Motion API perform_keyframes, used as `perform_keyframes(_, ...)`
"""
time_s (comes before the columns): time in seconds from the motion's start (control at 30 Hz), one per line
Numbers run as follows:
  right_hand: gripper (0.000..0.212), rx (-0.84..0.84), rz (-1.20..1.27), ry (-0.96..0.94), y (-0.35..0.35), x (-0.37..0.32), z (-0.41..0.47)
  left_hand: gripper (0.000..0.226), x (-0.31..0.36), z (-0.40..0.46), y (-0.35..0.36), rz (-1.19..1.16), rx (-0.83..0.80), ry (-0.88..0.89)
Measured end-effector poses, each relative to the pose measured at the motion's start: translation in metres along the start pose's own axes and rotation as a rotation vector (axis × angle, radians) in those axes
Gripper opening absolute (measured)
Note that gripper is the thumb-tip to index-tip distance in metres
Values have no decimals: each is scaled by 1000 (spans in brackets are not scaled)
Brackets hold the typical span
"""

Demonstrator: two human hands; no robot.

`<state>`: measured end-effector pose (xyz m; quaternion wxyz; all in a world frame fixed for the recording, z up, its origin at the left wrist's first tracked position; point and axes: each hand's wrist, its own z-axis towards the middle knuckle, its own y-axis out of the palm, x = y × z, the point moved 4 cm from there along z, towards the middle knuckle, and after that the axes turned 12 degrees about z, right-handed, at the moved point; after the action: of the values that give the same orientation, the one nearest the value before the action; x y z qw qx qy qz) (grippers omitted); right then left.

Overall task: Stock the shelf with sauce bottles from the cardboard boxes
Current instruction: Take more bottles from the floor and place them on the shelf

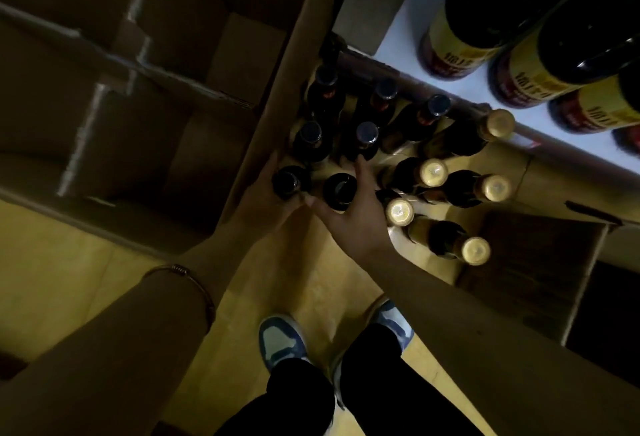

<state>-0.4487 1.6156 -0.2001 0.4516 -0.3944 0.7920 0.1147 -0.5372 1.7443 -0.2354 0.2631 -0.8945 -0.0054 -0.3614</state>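
Observation:
Several dark sauce bottles stand low in front of me, between cardboard boxes. Some have dark caps [367, 132], others gold caps [433, 172]. My left hand [263, 189] cups a dark-capped bottle [289, 181] at the near left of the group, and its fingers are hidden behind the bottle. My right hand [353, 217] reaches over the neighbouring dark bottle [341, 189] with thumb and index finger spread straight on either side of it. Large yellow-labelled bottles [464, 19] lie on the white shelf [401, 40] at the upper right.
A big open cardboard box [138, 89] with dividers fills the left side, its wall right beside the bottles. Another box's flaps [533, 255] spread out at the right. My feet in blue-and-white shoes [282, 342] stand on the yellowish floor below.

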Motion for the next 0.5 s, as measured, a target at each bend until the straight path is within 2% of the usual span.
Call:
perform_keyframes(0.13,90,129,158,26,7,16,7,63,-10,5,12,12,99,23)
perform_keyframes(0.3,61,187,208,63,14,44,18,35,-26,24,26,-152,168,27)
perform_keyframes(0.37,59,214,199,74,17,52,22,37,-27,33,31,-161,199,5)
perform_keyframes(0.5,67,200,180,94,21,59,35,54,-40,50,40,-189,230,-30)
